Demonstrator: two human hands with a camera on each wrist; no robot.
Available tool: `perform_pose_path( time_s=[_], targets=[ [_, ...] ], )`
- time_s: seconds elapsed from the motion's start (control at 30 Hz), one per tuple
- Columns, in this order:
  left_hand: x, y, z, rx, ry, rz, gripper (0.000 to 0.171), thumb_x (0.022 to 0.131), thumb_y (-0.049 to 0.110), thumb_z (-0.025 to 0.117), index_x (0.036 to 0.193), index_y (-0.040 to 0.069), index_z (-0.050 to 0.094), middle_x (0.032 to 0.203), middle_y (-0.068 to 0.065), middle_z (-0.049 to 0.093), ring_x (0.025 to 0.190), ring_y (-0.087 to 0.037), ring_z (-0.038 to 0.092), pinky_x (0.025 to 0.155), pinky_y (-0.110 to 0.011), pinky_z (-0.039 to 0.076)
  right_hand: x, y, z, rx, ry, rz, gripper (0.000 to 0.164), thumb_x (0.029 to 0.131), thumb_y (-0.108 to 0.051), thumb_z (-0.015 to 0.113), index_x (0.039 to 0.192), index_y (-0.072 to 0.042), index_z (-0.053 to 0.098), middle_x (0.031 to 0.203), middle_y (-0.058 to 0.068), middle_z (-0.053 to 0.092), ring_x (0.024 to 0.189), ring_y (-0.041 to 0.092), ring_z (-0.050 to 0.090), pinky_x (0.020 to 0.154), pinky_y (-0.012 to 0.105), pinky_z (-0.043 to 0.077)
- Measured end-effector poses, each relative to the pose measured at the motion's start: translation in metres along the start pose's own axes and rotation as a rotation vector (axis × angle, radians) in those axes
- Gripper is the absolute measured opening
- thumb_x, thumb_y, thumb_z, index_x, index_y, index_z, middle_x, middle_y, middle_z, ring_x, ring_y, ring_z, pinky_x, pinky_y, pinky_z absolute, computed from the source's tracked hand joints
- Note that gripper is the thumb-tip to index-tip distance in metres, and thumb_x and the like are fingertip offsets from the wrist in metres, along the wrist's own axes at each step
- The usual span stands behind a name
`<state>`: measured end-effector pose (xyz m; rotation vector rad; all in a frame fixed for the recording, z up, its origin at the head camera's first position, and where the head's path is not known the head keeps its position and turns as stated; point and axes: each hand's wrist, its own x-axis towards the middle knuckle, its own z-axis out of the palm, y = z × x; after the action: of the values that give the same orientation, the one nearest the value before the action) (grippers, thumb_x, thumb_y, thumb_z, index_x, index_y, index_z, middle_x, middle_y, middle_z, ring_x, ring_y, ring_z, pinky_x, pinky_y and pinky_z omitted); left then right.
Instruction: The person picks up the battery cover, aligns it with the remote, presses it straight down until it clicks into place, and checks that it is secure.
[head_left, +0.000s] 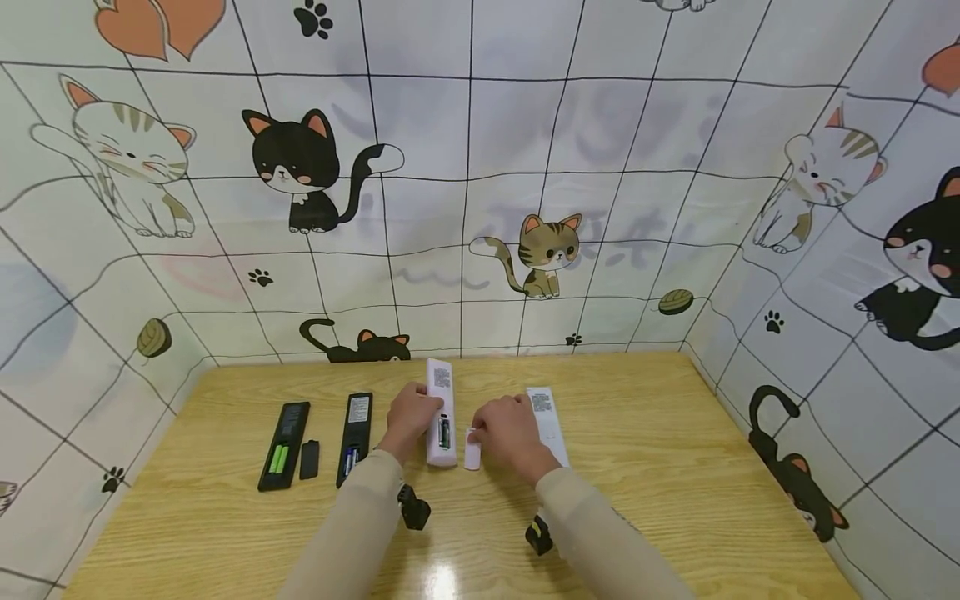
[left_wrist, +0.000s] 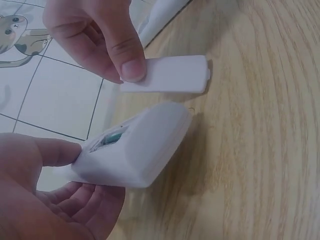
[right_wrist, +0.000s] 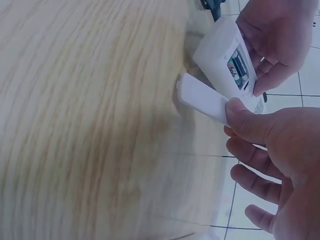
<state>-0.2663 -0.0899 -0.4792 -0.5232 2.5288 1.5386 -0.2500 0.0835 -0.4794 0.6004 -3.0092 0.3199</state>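
Note:
A white remote control (head_left: 441, 392) lies back side up, its battery compartment uncovered with batteries (right_wrist: 238, 69) inside. My left hand (head_left: 411, 417) grips this remote by its sides, thumb on the back near the compartment in the left wrist view. Just right of it, my right hand (head_left: 510, 429) pinches a white battery cover (left_wrist: 177, 74) at one end between thumb and forefinger. The cover is apart from the remote. In the right wrist view the other right fingers spread loosely. A second white remote (head_left: 549, 421) lies beside the right hand, partly hidden by it.
To the left lie a black remote (head_left: 291, 429) with green batteries (head_left: 278, 459), a loose black battery cover (head_left: 309, 459) and another black remote (head_left: 357, 421) with blue batteries, partly behind the left sleeve. The wooden table (head_left: 637, 467) meets a cat-printed cloth (head_left: 442, 208) at back and sides.

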Motion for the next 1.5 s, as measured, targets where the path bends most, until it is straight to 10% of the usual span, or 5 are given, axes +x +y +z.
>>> perform_pose_path(
  time_s=[0.83,1.5],
  targets=[
    [-0.024,-0.01,0.017,-0.248,-0.17,0.136,0.045,0.095,0.016,0.061,0.136,0.003,0.047,0.119,-0.017,0.064,0.091,-0.02,0.067,0.069,-0.03,0.056,-0.031,0.017,-0.041,-0.054,0.048,0.001,0.012,0.083,-0.042,0.073,0.084,-0.031,0.077,0.085,-0.013,0.071,0.087,0.016,0.061,0.102,0.053,0.039],
    [-0.03,-0.016,0.034,-0.285,-0.219,0.198,0.043,0.095,0.014,0.06,0.136,0.006,0.047,0.118,-0.018,0.066,0.092,-0.02,0.067,0.07,-0.031,0.056,-0.044,0.017,-0.034,-0.061,0.116,-0.107,0.013,0.08,-0.042,0.076,0.082,-0.029,0.076,0.088,-0.012,0.066,0.09,0.013,0.06,0.101,0.049,0.04]
  ],
)
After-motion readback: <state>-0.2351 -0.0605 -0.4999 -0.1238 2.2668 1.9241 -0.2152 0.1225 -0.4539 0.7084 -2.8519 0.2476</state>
